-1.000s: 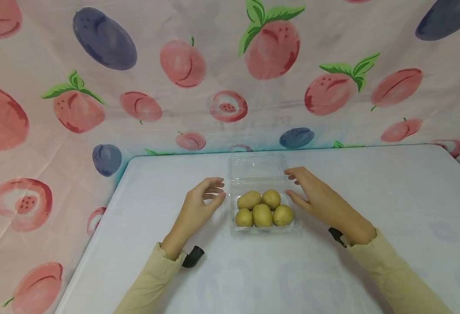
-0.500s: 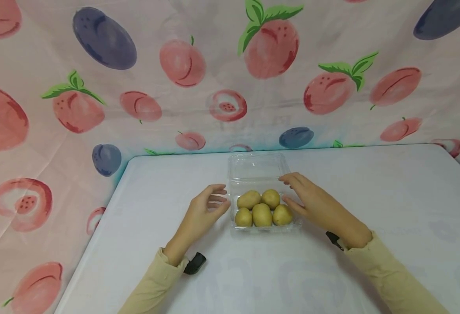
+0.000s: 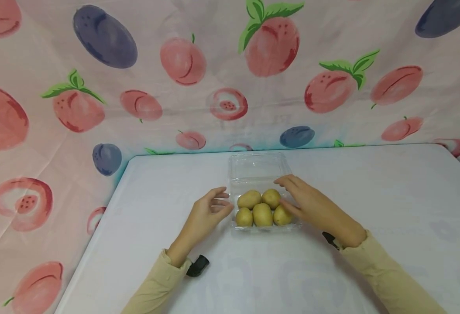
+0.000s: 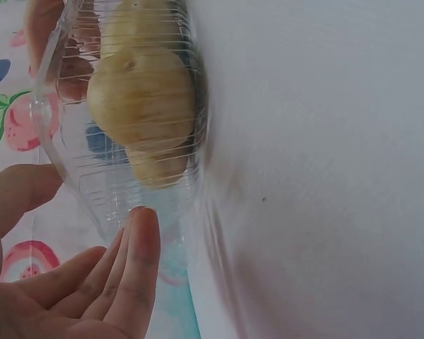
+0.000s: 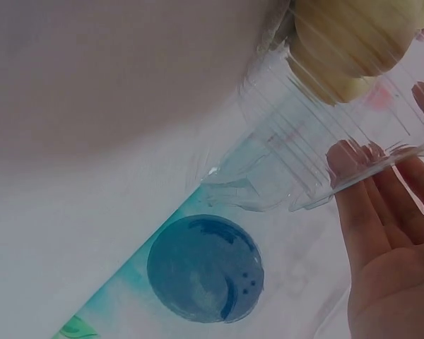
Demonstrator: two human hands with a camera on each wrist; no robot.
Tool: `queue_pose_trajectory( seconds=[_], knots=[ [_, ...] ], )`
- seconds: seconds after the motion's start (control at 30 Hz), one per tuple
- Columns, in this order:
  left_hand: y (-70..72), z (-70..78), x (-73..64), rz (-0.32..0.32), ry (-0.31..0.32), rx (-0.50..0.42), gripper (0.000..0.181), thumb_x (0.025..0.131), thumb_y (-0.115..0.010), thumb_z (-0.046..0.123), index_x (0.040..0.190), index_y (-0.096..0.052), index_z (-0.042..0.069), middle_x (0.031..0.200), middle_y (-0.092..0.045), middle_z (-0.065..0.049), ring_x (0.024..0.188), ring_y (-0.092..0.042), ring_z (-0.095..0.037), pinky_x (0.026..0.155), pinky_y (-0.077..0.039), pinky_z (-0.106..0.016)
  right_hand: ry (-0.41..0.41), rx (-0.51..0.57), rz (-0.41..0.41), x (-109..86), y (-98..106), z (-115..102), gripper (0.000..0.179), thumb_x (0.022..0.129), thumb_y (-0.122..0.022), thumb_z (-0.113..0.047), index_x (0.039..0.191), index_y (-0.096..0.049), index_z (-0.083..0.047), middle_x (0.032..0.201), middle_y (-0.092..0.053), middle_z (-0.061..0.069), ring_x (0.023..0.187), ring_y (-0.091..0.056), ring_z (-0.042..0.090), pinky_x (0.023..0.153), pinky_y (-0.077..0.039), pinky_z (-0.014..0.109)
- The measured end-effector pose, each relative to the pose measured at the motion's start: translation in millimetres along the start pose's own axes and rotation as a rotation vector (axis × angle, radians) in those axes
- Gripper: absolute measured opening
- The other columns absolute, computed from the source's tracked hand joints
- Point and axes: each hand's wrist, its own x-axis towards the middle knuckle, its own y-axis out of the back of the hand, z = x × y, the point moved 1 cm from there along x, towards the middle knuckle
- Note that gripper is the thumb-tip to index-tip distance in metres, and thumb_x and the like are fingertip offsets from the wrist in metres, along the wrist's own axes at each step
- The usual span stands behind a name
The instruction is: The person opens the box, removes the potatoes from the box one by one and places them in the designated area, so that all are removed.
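Observation:
Several yellow-brown potatoes [image 3: 262, 215] lie in two rows in a clear plastic clamshell box [image 3: 248, 168], whose lid is flipped back towards the wall. My left hand [image 3: 208, 213] is at the box's left side, fingers loosely bent, with nothing held. In the left wrist view its fingertips are close to the ribbed wall; contact is hard to tell. My right hand [image 3: 318, 207] reaches over the box's right edge, fingers relaxed near the potatoes. Through the clear wall [image 5: 297, 155] in the right wrist view, the fingertips show inside the rim. Whether they touch a potato is unclear.
A white-covered table [image 3: 167, 174] carries the box near its back edge. Behind and to the left hangs a pink cloth [image 3: 198, 104] printed with peaches and plums. Both forearms wear beige sleeves, with a dark camera [image 3: 198, 265] at the left wrist.
My right hand has moved left and slightly down, over the box's right edge. My left hand has shifted slightly right and down, closer to the box. Box and potatoes look unmoved.

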Motion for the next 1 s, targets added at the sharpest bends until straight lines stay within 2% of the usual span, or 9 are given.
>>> queue_pose_trajectory(
  seconds=[0.17,0.47,0.73,1.0],
  knots=[
    [-2.4,-1.1,0.1,-0.022,0.031,-0.033,0.053,0.092,-0.071,0.014,0.140,-0.052,-0.001,0.123,-0.067,-0.014,0.109,-0.067,-0.025,0.091,-0.057,-0.031,-0.008,0.025,-0.019,1.2,-2,0,0.043,0.094,-0.069,-0.015,0.131,-0.053,0.000,0.129,-0.058,0.015,0.108,-0.063,0.028,0.091,-0.056,0.042],
    [-4.3,-2.0,0.9,-0.028,0.060,-0.094,0.055,0.091,-0.072,0.013,0.141,-0.052,0.001,0.121,-0.068,-0.014,0.109,-0.068,-0.027,0.078,-0.060,-0.024,0.011,0.022,-0.034,3.4,-4,1,0.043,0.093,-0.070,-0.013,0.131,-0.053,0.001,0.127,-0.058,0.013,0.106,-0.063,0.026,0.089,-0.057,0.039],
    [-6.0,-2.9,1.5,-0.009,0.065,-0.098,0.054,0.091,-0.073,0.012,0.140,-0.053,0.001,0.119,-0.069,-0.013,0.107,-0.069,-0.026,0.080,-0.059,-0.025,0.047,-0.010,-0.024,7.5,-6,2,0.039,0.093,-0.071,-0.014,0.126,-0.057,0.000,0.124,-0.060,0.011,0.113,-0.060,0.022,0.091,-0.056,0.038],
    [-5.4,-2.6,1.3,-0.006,0.065,-0.109,0.055,0.091,-0.073,0.012,0.140,-0.052,0.000,0.120,-0.069,-0.014,0.108,-0.068,-0.026,0.081,-0.059,-0.025,0.080,-0.028,-0.037,14.0,-10,3,0.034,0.090,-0.074,-0.012,0.119,-0.061,-0.001,0.117,-0.061,0.010,0.107,-0.060,0.021,0.086,-0.056,0.035]
  ],
)
